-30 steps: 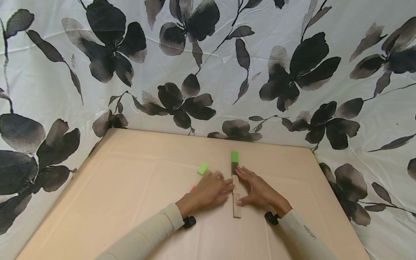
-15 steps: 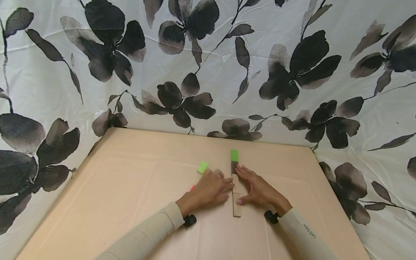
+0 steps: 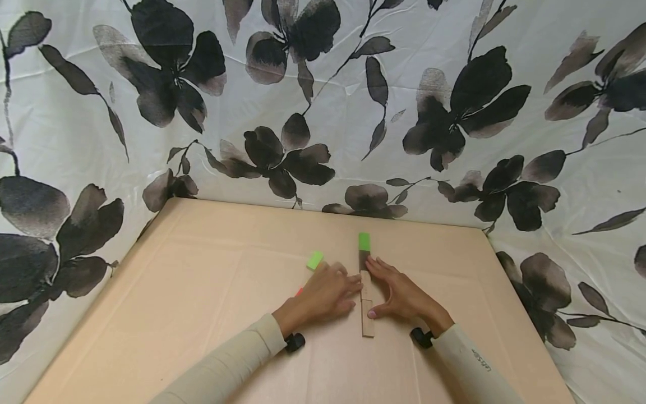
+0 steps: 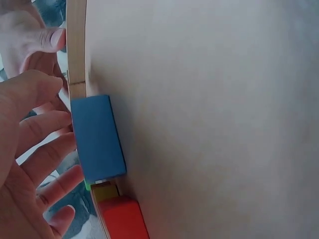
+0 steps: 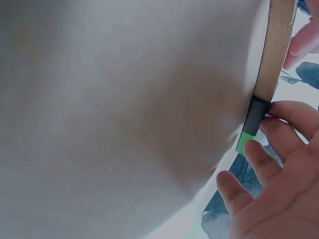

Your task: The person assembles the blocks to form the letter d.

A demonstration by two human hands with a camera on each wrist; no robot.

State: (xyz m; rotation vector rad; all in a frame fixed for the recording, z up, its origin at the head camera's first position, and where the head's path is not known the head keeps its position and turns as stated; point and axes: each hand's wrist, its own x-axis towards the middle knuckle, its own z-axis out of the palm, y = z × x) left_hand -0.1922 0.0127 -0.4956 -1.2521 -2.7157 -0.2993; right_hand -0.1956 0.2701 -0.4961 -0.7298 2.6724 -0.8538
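Note:
A straight row of blocks lies on the board: a green block (image 3: pixel 364 241), a dark block (image 3: pixel 364 260), and wooden blocks (image 3: pixel 368 326) nearer the front. My left hand (image 3: pixel 325 294) rests at the row's left side, fingers loosely bent and gripping nothing visible. Along the right side is my right hand (image 3: pixel 404 294), its index fingertip by the dark block and its thumb against the front wooden block. In the left wrist view a blue block (image 4: pixel 98 139) stands beside the left fingers. The head view hides it behind that hand.
A loose green block (image 3: pixel 315 261) lies beyond the left hand. A red block (image 4: pixel 122 219) and an olive-yellow block (image 4: pixel 105 191) appear in the left wrist view. The tan board (image 3: pixel 202 252) ends at a floral cloth (image 3: pixel 353 140) behind.

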